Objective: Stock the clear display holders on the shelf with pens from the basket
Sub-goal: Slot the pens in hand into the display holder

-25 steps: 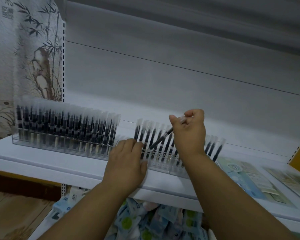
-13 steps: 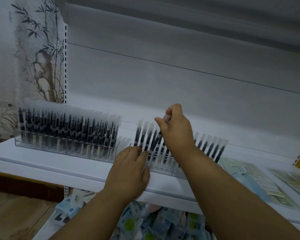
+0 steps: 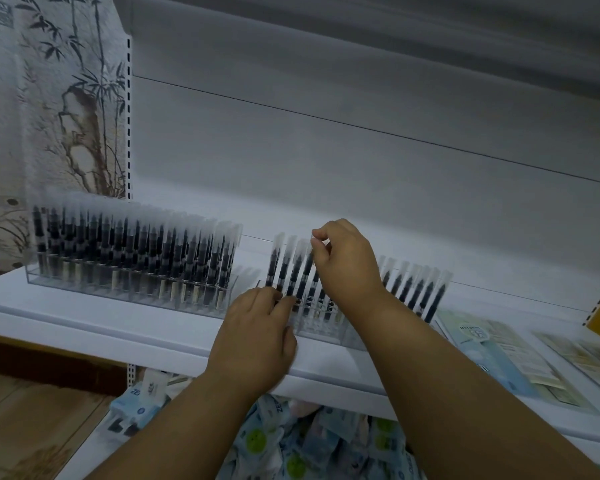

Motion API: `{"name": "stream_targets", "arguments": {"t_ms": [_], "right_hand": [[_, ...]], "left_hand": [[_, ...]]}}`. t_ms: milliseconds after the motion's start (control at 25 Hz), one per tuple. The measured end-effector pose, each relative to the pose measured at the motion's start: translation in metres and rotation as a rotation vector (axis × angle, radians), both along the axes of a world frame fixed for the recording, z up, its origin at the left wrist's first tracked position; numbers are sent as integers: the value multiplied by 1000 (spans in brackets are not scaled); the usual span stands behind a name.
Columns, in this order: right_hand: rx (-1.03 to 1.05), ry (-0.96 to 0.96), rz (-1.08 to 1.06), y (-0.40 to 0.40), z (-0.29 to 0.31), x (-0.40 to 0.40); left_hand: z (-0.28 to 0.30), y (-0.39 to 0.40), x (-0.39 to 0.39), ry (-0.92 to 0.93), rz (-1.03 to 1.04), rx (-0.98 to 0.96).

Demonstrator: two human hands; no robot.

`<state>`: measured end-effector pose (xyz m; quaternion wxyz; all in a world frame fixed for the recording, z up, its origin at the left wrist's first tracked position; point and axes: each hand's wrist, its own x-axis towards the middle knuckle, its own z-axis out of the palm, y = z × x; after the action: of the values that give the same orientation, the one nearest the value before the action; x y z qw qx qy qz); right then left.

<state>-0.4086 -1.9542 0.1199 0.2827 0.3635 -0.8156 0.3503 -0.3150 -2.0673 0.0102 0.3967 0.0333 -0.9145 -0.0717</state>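
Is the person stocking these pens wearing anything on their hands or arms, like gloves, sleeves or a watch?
Nothing that shows. The left hand and the right hand are both bare, with no gloves, rings or wristbands visible. Both forearms are uncovered right down to the bottom edge of the picture, so no sleeve comes into view. Whatever is worn higher up the arms lies outside the frame.

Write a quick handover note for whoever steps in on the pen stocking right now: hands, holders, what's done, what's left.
Right hand pinches the cap of a pen standing in the right holder.
Left hand has its fingertips on that holder's front left end; whether it grips anything is unclear.
Left holder looks full.
Right holder holds one row of pens, with clear space at its front.
Left: finish filling it. Basket not in view.
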Motion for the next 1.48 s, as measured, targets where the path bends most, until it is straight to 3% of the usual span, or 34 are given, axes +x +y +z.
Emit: {"name": "stream_targets", "arguments": {"t_ms": [200, 320, 800, 1000, 1120, 1320, 1480], "right_hand": [[112, -114, -26, -9, 7, 7], [121, -73, -51, -12, -2, 12], [18, -113, 7, 5, -23, 54], [19, -96, 207, -30, -40, 98], [32, -120, 384, -70, -56, 145], [113, -173, 659, -138, -94, 226], [315, -249, 813, -198, -158, 272]], "left_hand": [[0, -2, 1, -6, -12, 13], [-1, -3, 0, 0, -31, 11], [14, -4, 23, -49, -6, -23], [4, -38, 110, 26, 218, 153], [-5, -58, 182, 82, 345, 151], [-42, -84, 295, 36, 693, 224], [-86, -99, 355, -48, 884, 387]]}}
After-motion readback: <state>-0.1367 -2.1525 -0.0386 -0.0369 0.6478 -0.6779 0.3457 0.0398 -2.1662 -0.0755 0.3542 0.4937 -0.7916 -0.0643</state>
